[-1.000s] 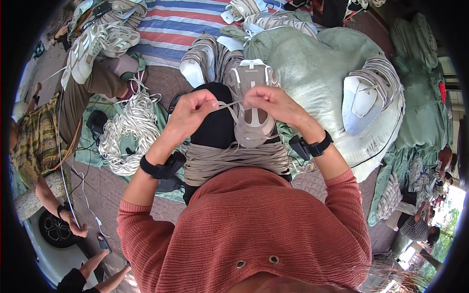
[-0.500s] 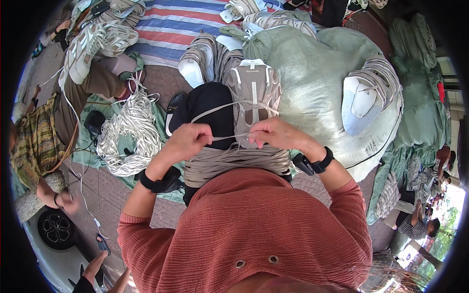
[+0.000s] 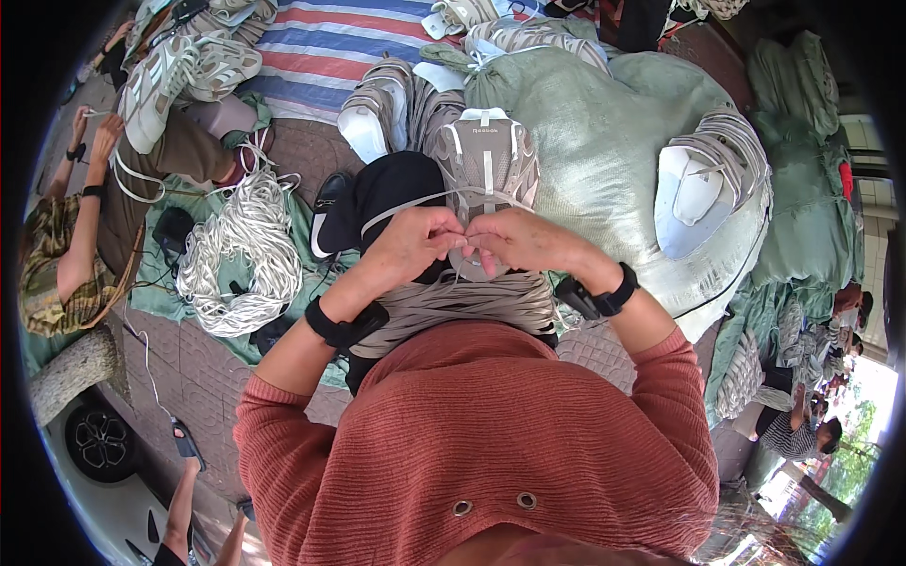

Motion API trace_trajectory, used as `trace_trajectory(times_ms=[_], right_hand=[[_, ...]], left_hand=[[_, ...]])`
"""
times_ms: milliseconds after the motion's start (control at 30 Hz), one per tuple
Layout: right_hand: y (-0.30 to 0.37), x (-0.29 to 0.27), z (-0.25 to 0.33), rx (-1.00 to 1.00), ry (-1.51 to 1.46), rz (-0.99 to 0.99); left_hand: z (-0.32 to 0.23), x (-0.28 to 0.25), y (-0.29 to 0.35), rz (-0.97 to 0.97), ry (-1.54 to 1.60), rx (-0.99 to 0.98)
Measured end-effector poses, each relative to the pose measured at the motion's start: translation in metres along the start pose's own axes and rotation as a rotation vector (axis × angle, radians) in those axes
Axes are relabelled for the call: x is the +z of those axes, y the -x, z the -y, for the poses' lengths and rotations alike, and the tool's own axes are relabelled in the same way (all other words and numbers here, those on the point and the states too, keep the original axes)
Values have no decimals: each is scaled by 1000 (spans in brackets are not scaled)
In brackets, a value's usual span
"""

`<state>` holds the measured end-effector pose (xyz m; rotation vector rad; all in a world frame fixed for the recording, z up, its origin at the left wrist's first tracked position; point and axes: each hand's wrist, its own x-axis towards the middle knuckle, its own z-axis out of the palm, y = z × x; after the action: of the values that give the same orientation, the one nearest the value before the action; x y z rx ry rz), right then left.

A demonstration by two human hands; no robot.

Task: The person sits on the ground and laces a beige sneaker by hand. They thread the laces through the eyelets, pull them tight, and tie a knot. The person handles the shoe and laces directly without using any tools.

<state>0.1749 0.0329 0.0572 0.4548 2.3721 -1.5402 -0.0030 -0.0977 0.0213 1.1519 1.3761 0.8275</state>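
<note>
My left hand (image 3: pixel 415 243) and my right hand (image 3: pixel 517 238) meet over my lap, fingertips nearly touching, both pinched on a thin beige shoelace (image 3: pixel 404 204). Part of that lace loops out beyond my fingers, over a dark-clad knee and a shoe upper. The grey-beige shoe upper (image 3: pixel 489 151) lies just past my hands, its lower end partly hidden by them. Across my lap rests a thick bundle of beige laces (image 3: pixel 444 311). The exact crossing of the lace is hidden between my fingertips.
Left of me, a coil of white laces (image 3: pixel 241 259) lies on green cloth. A stuffed pale green sack (image 3: pixel 576 141) stands at the right, with stacked shoe uppers (image 3: pixel 713 184) on it. More uppers (image 3: pixel 377 108) lie ahead. At far left another person (image 3: pixel 71 250) handles a white lace.
My hands have come together from apart, the left moving right and slightly up, both still on the lace. The person at far left has raised their hands toward the white shoe uppers.
</note>
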Motion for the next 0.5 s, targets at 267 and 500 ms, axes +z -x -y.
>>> trace_trajectory(times_ms=[267, 500], right_hand=[[-52, -47, -17, -17, 499, -391], [-44, -41, -25, 52, 393, -194]], left_hand=[[20, -9, -50, -512, -426, 321], [29, 12, -37, -422, -508, 200]])
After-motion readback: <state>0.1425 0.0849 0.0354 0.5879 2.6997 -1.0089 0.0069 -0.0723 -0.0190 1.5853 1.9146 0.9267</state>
